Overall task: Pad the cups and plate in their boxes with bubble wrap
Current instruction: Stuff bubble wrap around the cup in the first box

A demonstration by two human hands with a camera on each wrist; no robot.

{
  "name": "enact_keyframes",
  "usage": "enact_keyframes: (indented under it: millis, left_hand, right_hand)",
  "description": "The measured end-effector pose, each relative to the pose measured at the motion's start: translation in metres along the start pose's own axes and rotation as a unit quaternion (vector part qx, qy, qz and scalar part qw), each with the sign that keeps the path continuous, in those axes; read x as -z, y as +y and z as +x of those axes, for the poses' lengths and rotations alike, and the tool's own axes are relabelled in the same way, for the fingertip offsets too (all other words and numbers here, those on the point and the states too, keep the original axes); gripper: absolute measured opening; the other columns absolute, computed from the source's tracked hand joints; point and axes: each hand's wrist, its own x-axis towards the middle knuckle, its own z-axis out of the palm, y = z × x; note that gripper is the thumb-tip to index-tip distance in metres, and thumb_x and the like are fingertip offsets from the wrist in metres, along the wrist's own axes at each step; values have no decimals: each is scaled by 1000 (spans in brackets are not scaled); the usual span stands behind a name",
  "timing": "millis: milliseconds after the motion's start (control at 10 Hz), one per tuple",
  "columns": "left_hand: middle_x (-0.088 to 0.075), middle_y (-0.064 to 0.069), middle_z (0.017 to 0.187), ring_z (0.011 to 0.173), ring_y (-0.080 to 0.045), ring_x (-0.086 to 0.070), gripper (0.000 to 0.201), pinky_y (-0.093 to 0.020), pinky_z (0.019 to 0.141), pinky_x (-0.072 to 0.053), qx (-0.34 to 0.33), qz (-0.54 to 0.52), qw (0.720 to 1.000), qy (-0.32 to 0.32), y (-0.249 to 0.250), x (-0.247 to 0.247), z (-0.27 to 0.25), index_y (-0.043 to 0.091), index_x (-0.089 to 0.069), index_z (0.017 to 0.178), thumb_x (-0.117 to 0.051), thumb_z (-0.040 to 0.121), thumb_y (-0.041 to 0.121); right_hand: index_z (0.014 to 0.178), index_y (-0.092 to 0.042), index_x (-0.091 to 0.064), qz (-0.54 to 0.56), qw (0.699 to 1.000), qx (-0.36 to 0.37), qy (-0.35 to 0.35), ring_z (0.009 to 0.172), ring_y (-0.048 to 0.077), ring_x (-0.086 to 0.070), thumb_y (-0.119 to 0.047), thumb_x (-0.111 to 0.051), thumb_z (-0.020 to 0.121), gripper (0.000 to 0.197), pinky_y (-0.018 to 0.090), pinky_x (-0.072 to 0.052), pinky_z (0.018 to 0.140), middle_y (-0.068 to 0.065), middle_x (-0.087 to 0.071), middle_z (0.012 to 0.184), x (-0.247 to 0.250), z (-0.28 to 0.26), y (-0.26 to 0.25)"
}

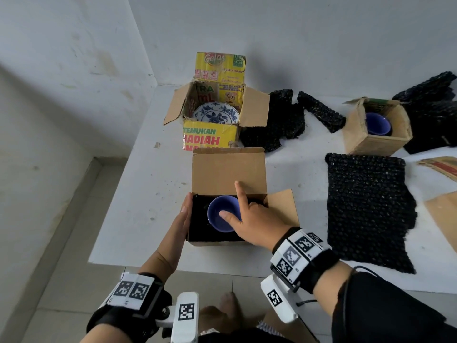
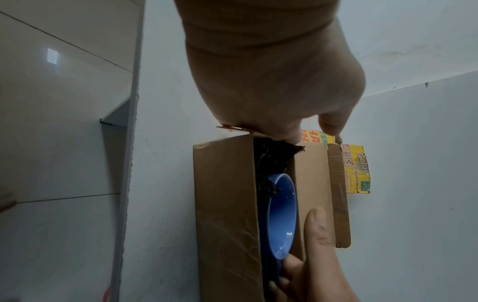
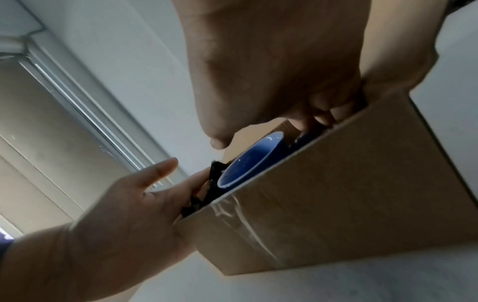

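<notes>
While the left hand (image 1: 183, 220) lies flat and straight-fingered against the left wall of the near cardboard box (image 1: 217, 241), the right hand (image 1: 249, 222) reaches into that box from the lower right of the head view. Its index finger points up toward the raised rear flap, its thumb stretches over the blue cup (image 1: 221, 216), and its remaining fingers curl down into the gap at the cup's right side; the right wrist view shows them tucked against the box wall, though whether they pinch the black bubble wrap (image 1: 197, 219) lining the box I cannot tell. The cup stands upright in the middle of the box, wrap dark around it. The left wrist view shows the left fingertips at the box's top edge, touching wrap there.

Above, at centre frame, a yellow printed box (image 1: 210, 136) holds a blue-and-white plate (image 1: 217, 114). At upper right a smaller cardboard box (image 1: 378, 139) holds a second blue cup (image 1: 377, 123). Loose black bubble wrap sheets lie on the white table (image 1: 148, 194), the largest (image 1: 368, 209) at right.
</notes>
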Motion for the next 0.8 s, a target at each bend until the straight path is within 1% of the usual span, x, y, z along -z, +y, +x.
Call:
enact_keyframes:
  millis: [100,200,300,400,500,600,700,800]
  left_hand:
    - [-26,6,155,142,-10,-24,56,-30,114,-23,0,-4,1000,-3,4,-3,-4,26,-25,148,-23,99,52]
    - [-28,5,154,142,-13,-25,74,-39,115,-23,-18,74,997,-9,6,1,-5,34,-32,145,-36,83,75]
    - [-33,2,152,135,-19,-34,76,-41,105,-33,-23,81,996,2,8,3,-5,31,-37,143,-37,81,75]
    - [-37,2,150,133,-12,-37,54,-35,105,-33,17,-60,998,-1,11,1,-5,24,-34,145,-23,99,49]
    - [-43,3,146,136,-8,-34,51,-36,118,-18,17,-86,996,-6,8,5,-4,23,-36,144,-18,100,41]
    - [-44,6,145,137,-8,-33,53,-37,118,-16,32,-93,995,-20,7,8,-4,28,-39,142,-20,96,46]
    - [-43,6,146,137,-9,-33,52,-35,117,-18,40,-101,994,-13,7,7,-5,26,-37,143,-17,99,45]
    - [-40,5,147,138,-9,-30,51,-34,116,-19,47,-112,993,-12,8,6,-3,26,-34,145,-14,101,41]
  right_hand:
    - [150,-18,7,-75,997,12,25,81,25,-55,-61,-22,94,76,30,-38,55,15,-59,109,10,-6,-5]
    - [146,-12,-18,-130,981,72,122,105,27,-51,-51,-29,97,63,35,-43,74,12,-54,119,20,-13,-21]
    - [144,-6,-27,-120,968,193,110,133,30,-34,-42,-37,97,59,41,-30,108,15,-40,143,16,-9,-37]
    - [148,-3,-20,-166,951,255,48,145,26,-10,-41,-35,98,64,37,3,118,14,-21,155,-1,-1,-44]
    - [143,0,-32,-224,937,264,45,143,30,-16,-44,-32,97,63,39,6,118,17,-37,146,-18,3,-46]
    - [122,0,-54,-270,924,267,48,125,33,-39,-46,-35,94,57,42,2,118,15,-59,119,-21,8,-51]
    - [107,-1,-63,-294,911,287,42,107,29,-50,-51,-34,93,59,43,-2,117,12,-66,99,-19,15,-56]
    - [101,-3,-67,-297,903,309,37,101,26,-54,-55,-30,94,64,44,-8,116,10,-68,92,-10,22,-60]
